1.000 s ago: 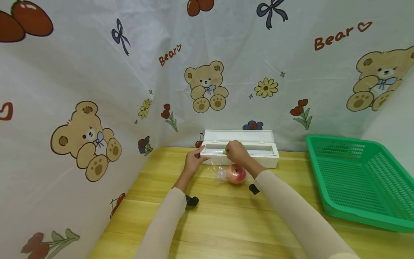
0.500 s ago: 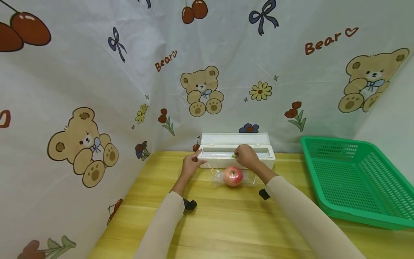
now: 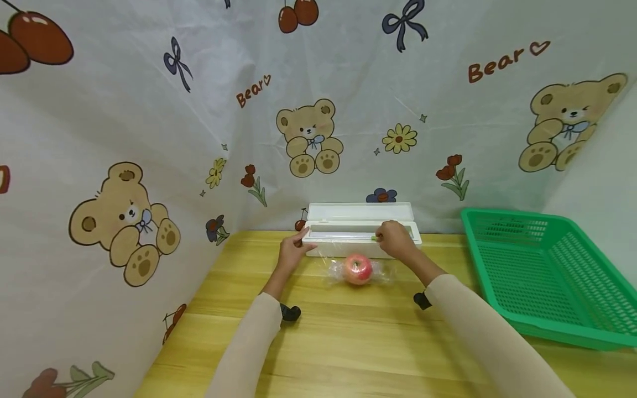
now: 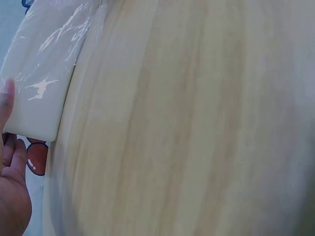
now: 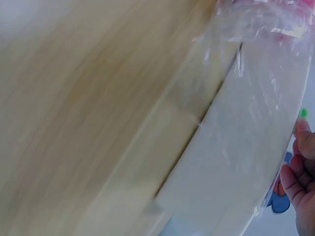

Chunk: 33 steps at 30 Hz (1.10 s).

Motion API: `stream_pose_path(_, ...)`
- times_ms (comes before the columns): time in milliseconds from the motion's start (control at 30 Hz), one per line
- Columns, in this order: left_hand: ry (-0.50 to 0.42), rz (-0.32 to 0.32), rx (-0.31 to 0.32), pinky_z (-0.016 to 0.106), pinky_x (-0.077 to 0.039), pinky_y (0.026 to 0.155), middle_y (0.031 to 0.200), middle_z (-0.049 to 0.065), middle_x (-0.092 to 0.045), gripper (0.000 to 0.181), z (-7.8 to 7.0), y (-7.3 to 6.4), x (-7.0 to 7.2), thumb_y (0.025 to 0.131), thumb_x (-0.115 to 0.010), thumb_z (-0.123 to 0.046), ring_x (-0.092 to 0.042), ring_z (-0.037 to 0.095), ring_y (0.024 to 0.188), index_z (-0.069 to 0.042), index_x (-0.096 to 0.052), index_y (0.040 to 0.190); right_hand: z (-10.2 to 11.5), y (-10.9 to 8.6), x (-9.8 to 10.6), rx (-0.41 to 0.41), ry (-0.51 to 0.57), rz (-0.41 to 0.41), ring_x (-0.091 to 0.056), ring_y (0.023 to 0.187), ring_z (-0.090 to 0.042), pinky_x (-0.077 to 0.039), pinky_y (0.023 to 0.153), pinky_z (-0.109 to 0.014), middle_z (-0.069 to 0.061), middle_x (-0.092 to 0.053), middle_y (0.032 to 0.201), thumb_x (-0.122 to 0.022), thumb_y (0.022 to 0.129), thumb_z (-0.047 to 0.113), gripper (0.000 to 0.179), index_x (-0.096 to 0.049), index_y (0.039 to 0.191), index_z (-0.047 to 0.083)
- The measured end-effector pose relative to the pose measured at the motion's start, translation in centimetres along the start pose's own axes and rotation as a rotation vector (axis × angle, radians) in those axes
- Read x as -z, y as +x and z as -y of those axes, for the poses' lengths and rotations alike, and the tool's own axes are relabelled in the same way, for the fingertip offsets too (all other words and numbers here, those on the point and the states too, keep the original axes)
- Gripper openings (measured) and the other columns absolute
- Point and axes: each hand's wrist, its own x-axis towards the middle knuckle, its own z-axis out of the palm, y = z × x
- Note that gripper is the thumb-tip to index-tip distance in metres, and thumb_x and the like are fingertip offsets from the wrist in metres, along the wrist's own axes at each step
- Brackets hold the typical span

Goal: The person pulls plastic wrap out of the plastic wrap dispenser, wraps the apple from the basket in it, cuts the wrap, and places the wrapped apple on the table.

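A white cling film dispenser stands at the back of the table, its lid raised. My left hand grips its left end, the thumb on the front face in the left wrist view and the fingers behind the end. With my right hand I pinch a small green slide cutter on the top edge, right of the middle. Clear film hangs down the dispenser's front. It runs to a red apple lying before the dispenser, with crinkled film bunched at both sides.
A large green plastic basket stands at the right side of the wooden table. Bear-printed cloth rises directly behind the dispenser and along the left edge. Black wrist-worn pieces sit under both forearms.
My right hand has slid the green cutter rightward along the dispenser's edge, uncovering the apple to view. The left hand keeps its grip on the left end. The head view has shifted slightly.
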Motion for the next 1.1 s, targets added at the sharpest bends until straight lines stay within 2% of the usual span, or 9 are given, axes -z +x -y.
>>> stream_pose_path(100,0.002,-0.011,-0.001,0.034,-0.044,0.109,0.147,0.009,-0.053,0.06,0.3,0.1,0.3,0.08,-0.085,-0.016,-0.047,0.021,0.14,-0.012,-0.064,0.137,-0.6,-0.7,0.2,0.002,0.006,-0.025,-0.031,0.066,-0.016,-0.031,0.062,-0.035,0.002,-0.037,0.064,-0.07,0.084,-0.008,0.043,-0.047,0.057,0.015)
stream_pose_path(233,-0.003,0.01,-0.005,0.032,-0.047,0.106,0.147,0.01,-0.053,0.061,0.6,0.0,0.2,0.081,-0.085,-0.016,-0.045,0.022,0.14,-0.011,-0.063,0.138,-1.2,-1.4,0.2,0.015,0.012,-0.059,-0.03,0.065,-0.017,-0.036,0.065,-0.036,0.0,-0.037,0.063,-0.066,0.083,-0.01,0.039,-0.051,0.056,0.013)
stream_pose_path(367,-0.002,0.016,0.003,0.03,-0.05,0.101,0.147,0.008,-0.054,0.061,0.4,-0.2,0.0,0.081,-0.085,-0.019,-0.045,0.02,0.14,-0.013,-0.064,0.138,-1.8,-1.9,0.1,0.018,0.013,-0.095,-0.045,0.062,-0.016,-0.048,0.065,-0.038,-0.002,-0.052,0.064,-0.069,0.083,-0.008,0.025,-0.067,0.064,0.009)
stream_pose_path(433,-0.009,0.011,0.002,0.031,-0.05,0.102,0.147,0.008,-0.054,0.062,0.2,-0.3,0.0,0.08,-0.085,-0.019,-0.045,0.021,0.14,-0.012,-0.064,0.138,-2.2,-2.0,0.1,0.019,0.015,-0.112,-0.054,0.065,-0.019,-0.054,0.067,-0.041,-0.004,-0.06,0.068,-0.071,0.083,-0.006,0.018,-0.074,0.071,0.008)
stream_pose_path(533,-0.021,0.01,-0.001,0.033,-0.046,0.107,0.148,0.009,-0.053,0.061,-0.1,-0.2,0.1,0.082,-0.085,-0.017,-0.044,0.022,0.141,-0.01,-0.063,0.138,-2.7,-2.1,0.2,0.01,0.019,-0.136,-0.061,0.068,-0.023,-0.057,0.068,-0.045,-0.007,-0.065,0.072,-0.073,0.082,-0.006,0.014,-0.077,0.076,0.005)
stream_pose_path(767,-0.039,-0.002,-0.012,0.033,-0.045,0.107,0.148,0.012,-0.052,0.059,-0.2,-0.2,0.3,0.082,-0.084,-0.011,-0.045,0.022,0.141,-0.006,-0.063,0.138,-3.5,-2.5,0.4,-0.002,0.037,-0.13,-0.062,0.071,-0.027,-0.057,0.07,-0.046,-0.008,-0.066,0.073,-0.072,0.084,-0.006,0.013,-0.078,0.079,0.004)
stream_pose_path(900,-0.042,0.026,-0.027,0.033,-0.046,0.107,0.148,0.012,-0.051,0.06,0.0,-0.2,0.2,0.083,-0.084,-0.013,-0.044,0.022,0.141,-0.007,-0.062,0.138,-3.7,-2.7,0.4,-0.018,0.022,-0.134,-0.063,0.075,-0.029,-0.057,0.072,-0.047,-0.009,-0.067,0.074,-0.073,0.083,-0.006,0.012,-0.078,0.08,0.003)
stream_pose_path(1100,-0.041,0.009,-0.025,0.03,-0.045,0.107,0.148,0.01,-0.052,0.06,0.0,-0.1,-0.1,0.082,-0.084,-0.013,-0.045,0.017,0.141,-0.007,-0.063,0.137,-3.7,-2.9,0.6,-0.019,0.036,-0.156,-0.062,0.073,-0.03,-0.055,0.07,-0.047,-0.01,-0.067,0.073,-0.073,0.082,-0.007,0.011,-0.078,0.079,0.002)
